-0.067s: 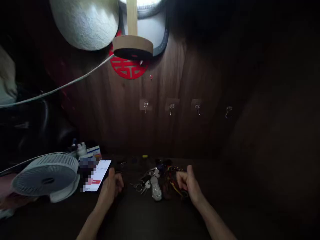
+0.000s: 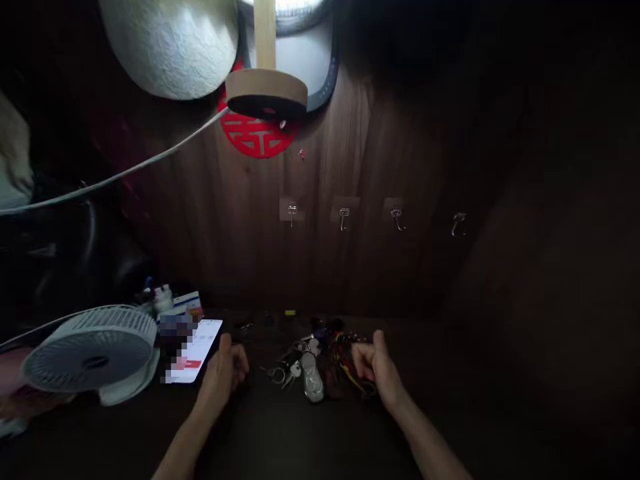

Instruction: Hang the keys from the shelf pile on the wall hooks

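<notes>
Between my two hands, a loose heap of things lies on the dark tabletop. Its bunch of keys (image 2: 293,369) has a metal ring, and beside it is an oval object in clear wrapping (image 2: 313,380). My left hand (image 2: 224,371) rests left of the keys, thumb up and fingers curled in, with nothing seen in it. Right of the heap, my right hand (image 2: 376,367) is closed the same way, thumb raised. Multicoloured cords (image 2: 345,360) lie against its fingers; whether they touch is too dark to tell.
A lit phone (image 2: 203,350) and a white fan (image 2: 93,360) stand at the left. Several metal hooks (image 2: 344,217) are stuck along the wooden panel. Above hang a hat (image 2: 173,47), a cap (image 2: 313,63) and a lamp with a round wooden part (image 2: 267,87).
</notes>
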`<state>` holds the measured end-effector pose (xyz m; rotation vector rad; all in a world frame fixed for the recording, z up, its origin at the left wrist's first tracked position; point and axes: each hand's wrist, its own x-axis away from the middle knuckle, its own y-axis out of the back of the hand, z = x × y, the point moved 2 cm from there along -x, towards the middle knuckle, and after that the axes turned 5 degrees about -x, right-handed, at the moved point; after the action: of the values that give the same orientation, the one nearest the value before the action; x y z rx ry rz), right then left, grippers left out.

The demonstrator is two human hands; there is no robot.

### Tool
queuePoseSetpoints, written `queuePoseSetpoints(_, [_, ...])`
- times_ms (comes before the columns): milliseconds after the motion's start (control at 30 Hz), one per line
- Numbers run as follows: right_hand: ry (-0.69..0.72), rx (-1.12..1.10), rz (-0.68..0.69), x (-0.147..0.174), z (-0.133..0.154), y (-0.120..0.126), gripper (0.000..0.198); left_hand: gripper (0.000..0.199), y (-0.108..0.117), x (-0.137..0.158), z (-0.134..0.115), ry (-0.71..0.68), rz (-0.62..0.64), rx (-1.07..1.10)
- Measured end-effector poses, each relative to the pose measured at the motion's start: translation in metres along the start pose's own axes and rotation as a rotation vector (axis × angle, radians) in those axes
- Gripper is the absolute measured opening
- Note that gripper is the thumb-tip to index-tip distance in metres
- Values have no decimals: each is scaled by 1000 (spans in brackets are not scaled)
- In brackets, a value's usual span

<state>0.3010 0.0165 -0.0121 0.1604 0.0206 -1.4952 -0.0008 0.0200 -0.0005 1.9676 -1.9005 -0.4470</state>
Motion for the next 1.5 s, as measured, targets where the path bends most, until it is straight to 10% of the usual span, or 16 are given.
queuePoseSetpoints(333, [155, 249, -171, -11, 20, 3, 49, 57, 0, -54, -23, -209, -107, -322])
queuePoseSetpoints(467, [264, 374, -377, -20, -4, 20, 29, 24, -4, -87, -25, -273, -122, -510])
queuePoseSetpoints(733, [279, 441, -459, -29, -33, 39, 23, 30, -26, -113, -17, -313, -10, -862])
queuePoseSetpoints(1100, [269, 432, -499, -28, -33, 38, 23, 29, -43, -89, -28, -334, -30, -1067])
queuePoseSetpoints(1500, [430, 592, -423, -14, -17, 16, 24, 15, -40, -18, -38, -526, -80, -824])
